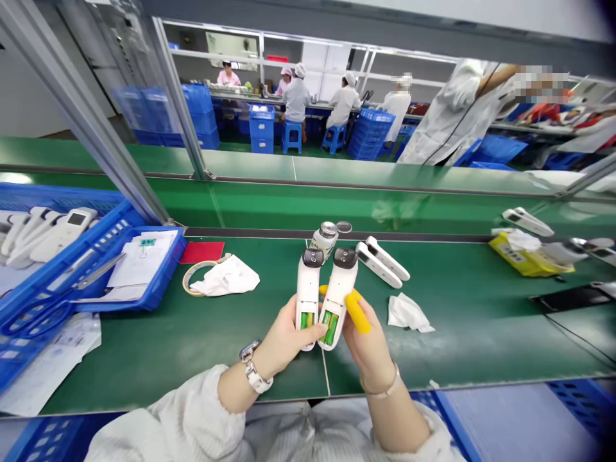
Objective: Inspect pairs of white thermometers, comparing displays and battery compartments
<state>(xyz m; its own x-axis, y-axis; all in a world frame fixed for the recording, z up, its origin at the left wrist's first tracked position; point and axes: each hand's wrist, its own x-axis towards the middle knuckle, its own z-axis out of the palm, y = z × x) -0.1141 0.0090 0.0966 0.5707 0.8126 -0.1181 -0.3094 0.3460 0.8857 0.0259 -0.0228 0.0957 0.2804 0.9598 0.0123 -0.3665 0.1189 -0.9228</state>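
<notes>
Two white handheld infrared thermometers are held side by side above the bench, battery compartments uncovered and green batteries showing. My left hand [280, 339] is wrapped round the left thermometer [308, 285], its thumb reaching across to the lower part of the right thermometer [339, 282]. Yellow finger covers are on my right hand [371, 343], which grips that right thermometer from its outer side. Just behind them stands a small bottle [323, 238] with a metallic top. Two more white thermometers [382, 262] lie to the right, near a crumpled white cloth [408, 312].
At left are a blue basket of thermometers [72, 224] and a blue tray [163, 273] with papers and scissors. A tape roll [187, 282], white cloth [231, 277] and red card [202, 252] lie nearby. A yellow container [517, 260] sits right. A metal post [178, 96] rises behind.
</notes>
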